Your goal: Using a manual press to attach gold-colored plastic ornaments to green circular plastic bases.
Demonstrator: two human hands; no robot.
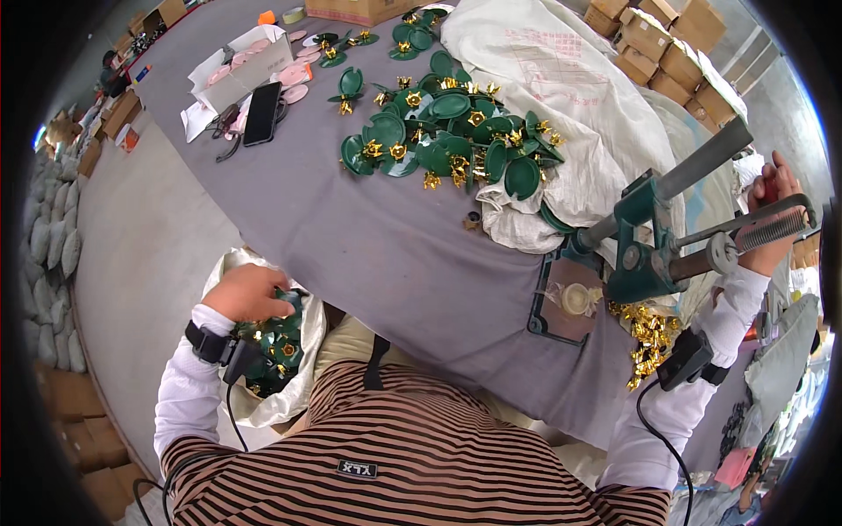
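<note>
My left hand [253,294] hovers over the mouth of a white woven sack [309,337] at the lower left. Its fingers are slightly apart, and no piece shows between them. Inside the sack lie green discs with gold crown-shaped pieces [288,349]. My right hand [772,215] is at the far right, its fingers curled around the lever end of a green hand press [645,232]; part of the grip is hidden behind the lever and spring. On the press base sits a pale round die [575,299]. Loose gold crown pieces [649,342] are heaped beside the base.
Many green discs with gold crowns [452,123] lie piled on the grey-covered table [351,254], by a large white sack [535,53]. A black phone [262,114] and a white box of pink discs [246,66] are farther left. Cardboard boxes [667,53] stand behind.
</note>
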